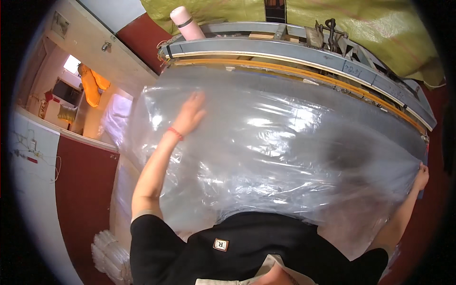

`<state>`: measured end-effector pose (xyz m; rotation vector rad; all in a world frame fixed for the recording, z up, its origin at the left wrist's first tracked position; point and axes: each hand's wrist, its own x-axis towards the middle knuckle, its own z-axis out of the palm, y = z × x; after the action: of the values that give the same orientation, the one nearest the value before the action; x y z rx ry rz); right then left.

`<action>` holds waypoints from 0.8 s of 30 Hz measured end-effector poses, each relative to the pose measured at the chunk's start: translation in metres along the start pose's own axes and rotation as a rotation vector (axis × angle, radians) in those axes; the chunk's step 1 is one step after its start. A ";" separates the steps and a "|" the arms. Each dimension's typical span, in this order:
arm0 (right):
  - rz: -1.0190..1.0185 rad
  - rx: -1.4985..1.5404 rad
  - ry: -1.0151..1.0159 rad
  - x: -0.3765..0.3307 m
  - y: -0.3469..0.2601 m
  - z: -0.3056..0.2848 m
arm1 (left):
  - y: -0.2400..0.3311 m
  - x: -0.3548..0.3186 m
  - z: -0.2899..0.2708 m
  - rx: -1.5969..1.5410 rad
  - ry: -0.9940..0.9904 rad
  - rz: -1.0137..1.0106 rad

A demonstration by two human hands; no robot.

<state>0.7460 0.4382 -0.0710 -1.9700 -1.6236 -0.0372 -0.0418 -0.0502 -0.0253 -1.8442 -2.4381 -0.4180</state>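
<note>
- In the head view, your left hand (190, 113) is released, palm toward the clear plastic sheet (266, 137), its fingers extended; they blur, so you cannot tell whether they touch the film.
- Your right hand (421, 176) pinches the sheet at its far right edge; the fingertips are small here and the exact grip is hard to make out.
- The sheet spreads wrinkled between your hands over a grey surface (304, 90), in front of a long metal frame (266, 47). Glare breaks up its middle, a dark patch shows through at the right, and your black shirt (256, 247) covers part of its near side.
- Along the frame runs an orange strip (294, 72); a pink bottle (187, 23) leans at its left end, partly hidden at the base.
- The green tarp (380, 28) behind is cut off by the upper rim.
- At lower left, your shirt partly hides a bundle of clear plastic (110, 254), whose contents are unclear.
- Through the doorway, an orange item (92, 85) is too small to identify.
</note>
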 end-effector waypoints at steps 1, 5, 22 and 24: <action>-0.002 -0.030 -0.003 -0.003 -0.002 -0.004 | -0.004 0.007 0.011 0.019 -0.012 -0.048; 0.016 -0.119 0.017 -0.013 -0.015 -0.011 | -0.027 0.027 0.020 0.043 0.014 -0.060; 0.133 0.808 0.068 -0.005 0.036 -0.051 | -0.016 0.089 0.023 0.117 0.306 -0.257; 0.130 0.754 0.007 0.020 0.062 -0.050 | -0.015 0.097 0.020 0.141 0.354 -0.152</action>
<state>0.8236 0.4287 -0.0475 -1.4646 -1.2386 0.5378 -0.0814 0.0415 -0.0269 -1.3986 -2.3030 -0.5158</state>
